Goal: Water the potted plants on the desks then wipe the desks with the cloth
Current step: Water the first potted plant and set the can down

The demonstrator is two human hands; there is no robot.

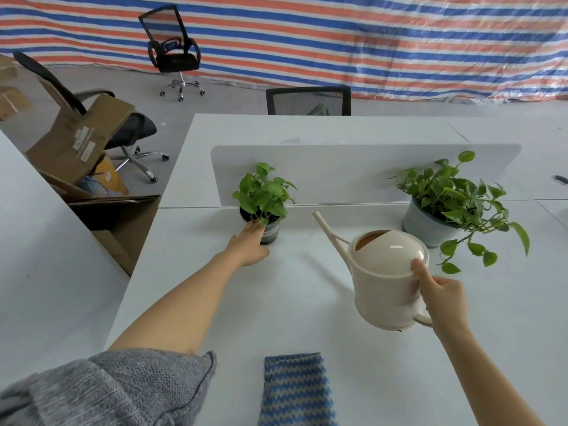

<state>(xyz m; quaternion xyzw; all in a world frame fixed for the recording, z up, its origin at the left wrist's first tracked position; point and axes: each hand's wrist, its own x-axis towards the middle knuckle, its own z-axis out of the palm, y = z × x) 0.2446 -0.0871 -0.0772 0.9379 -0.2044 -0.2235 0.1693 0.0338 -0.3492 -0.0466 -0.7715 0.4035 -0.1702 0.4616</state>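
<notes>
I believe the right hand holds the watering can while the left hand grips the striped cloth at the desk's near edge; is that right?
Not quite: the head view shows the left hand touching the small plant pot, not the striped cloth, which lies untouched at the near edge of the desk. The right hand does hold the watering can.

Left hand touches the small potted plant; right hand holds the watering can.
</notes>
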